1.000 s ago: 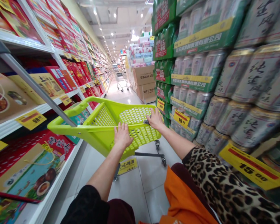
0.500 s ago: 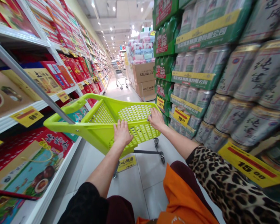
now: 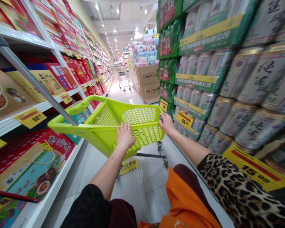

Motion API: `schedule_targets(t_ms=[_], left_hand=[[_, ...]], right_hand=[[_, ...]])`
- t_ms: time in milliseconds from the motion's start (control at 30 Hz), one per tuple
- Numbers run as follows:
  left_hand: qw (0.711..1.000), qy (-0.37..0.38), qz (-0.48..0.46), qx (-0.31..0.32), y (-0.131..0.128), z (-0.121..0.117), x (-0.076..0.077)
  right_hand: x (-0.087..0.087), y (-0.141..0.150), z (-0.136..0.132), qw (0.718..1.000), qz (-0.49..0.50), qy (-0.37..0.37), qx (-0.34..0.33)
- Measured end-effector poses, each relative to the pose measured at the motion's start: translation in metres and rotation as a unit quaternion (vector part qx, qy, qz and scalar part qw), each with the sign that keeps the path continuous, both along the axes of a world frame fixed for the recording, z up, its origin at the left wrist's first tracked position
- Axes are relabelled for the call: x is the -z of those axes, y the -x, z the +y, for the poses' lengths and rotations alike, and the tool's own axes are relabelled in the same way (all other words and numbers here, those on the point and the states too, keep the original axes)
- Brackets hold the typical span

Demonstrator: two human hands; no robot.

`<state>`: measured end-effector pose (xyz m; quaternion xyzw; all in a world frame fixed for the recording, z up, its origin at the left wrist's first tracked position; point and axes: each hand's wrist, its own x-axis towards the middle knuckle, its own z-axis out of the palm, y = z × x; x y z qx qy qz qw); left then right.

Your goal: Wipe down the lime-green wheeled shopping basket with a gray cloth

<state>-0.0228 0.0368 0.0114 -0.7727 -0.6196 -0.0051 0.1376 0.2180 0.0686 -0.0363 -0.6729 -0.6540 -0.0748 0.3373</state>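
Rows of small round white ceiling lamps (image 3: 117,11) flood the aisle with bright, even light, and a white glare (image 3: 137,35) burns near the far end. The glossy pale floor tiles (image 3: 133,199) carry a soft sheen, with only a faint, diffuse shadow under the lime-green plastic shopping cart (image 3: 102,139). Wide-angle distortion bows the white metal shelf edge (image 3: 54,186) and swells the pale silver drink cans (image 3: 261,76) at the right edge, while the distant aisle turns too small and soft to read

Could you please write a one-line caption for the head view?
The left hand and right hand hold a lime-green shopping cart in a supermarket aisle.
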Motion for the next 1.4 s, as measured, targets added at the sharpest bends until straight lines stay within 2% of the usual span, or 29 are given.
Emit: schedule_targets(t_ms=[100, 233, 333, 400, 467, 600, 667, 767, 900, 1000, 1067, 1133, 1200, 1300, 1400], left_hand=[[1.000, -0.006, 0.002, -0.002, -0.002, 0.000, 0.000], [1.000, -0.009, 0.008, -0.005, -0.002, -0.002, -0.002], [1.000, 0.003, 0.015, 0.008, 0.002, -0.003, -0.006], [1.000, 0.008, 0.020, 0.020, 0.006, -0.002, -0.007], [1.000, 0.003, 0.020, 0.021, 0.009, -0.001, -0.007], [1.000, -0.007, 0.008, 0.013, 0.011, 0.001, -0.003], [1.000, -0.005, 0.004, 0.015, 0.009, 0.002, -0.002], [1.000, -0.005, 0.003, 0.012, 0.007, 0.002, -0.001], [1.000, -0.011, 0.008, 0.006, 0.004, 0.001, -0.001], [1.000, -0.012, 0.017, 0.022, 0.009, 0.001, -0.003], [0.999, -0.015, 0.021, 0.021, 0.017, 0.002, -0.006], [0.999, -0.025, 0.022, -0.008, 0.027, 0.003, -0.009], [0.998, -0.039, 0.025, -0.034, 0.036, 0.004, -0.011], [0.998, -0.047, 0.030, -0.026, 0.044, 0.005, -0.010], [0.999, -0.040, 0.024, -0.022, 0.042, 0.005, -0.009]], right_hand=[[0.000, 0.020, -0.001, 0.999, 0.005, -0.035, -0.034], [-0.009, 0.076, -0.003, 0.986, -0.045, -0.058, -0.152], [-0.015, 0.094, -0.006, 0.980, -0.083, -0.051, -0.175], [-0.015, 0.084, -0.007, 0.980, -0.097, -0.036, -0.172], [-0.012, 0.059, -0.006, 0.984, -0.095, -0.017, -0.149], [-0.004, 0.005, -0.003, 0.997, -0.057, 0.009, -0.050], [-0.001, -0.005, -0.001, 0.999, -0.040, 0.000, -0.017], [0.000, 0.015, -0.001, 0.999, -0.034, -0.025, -0.019], [-0.008, 0.072, -0.003, 0.991, -0.072, -0.043, -0.105], [-0.013, 0.096, -0.005, 0.980, -0.116, -0.036, -0.156], [-0.014, 0.092, -0.007, 0.977, -0.133, -0.025, -0.164], [-0.013, 0.075, -0.007, 0.979, -0.134, -0.014, -0.153], [-0.011, 0.053, -0.007, 0.985, -0.118, -0.002, -0.126], [-0.008, 0.028, -0.006, 0.994, -0.081, 0.010, -0.072], [-0.008, 0.031, -0.005, 0.996, -0.064, 0.001, -0.055]])
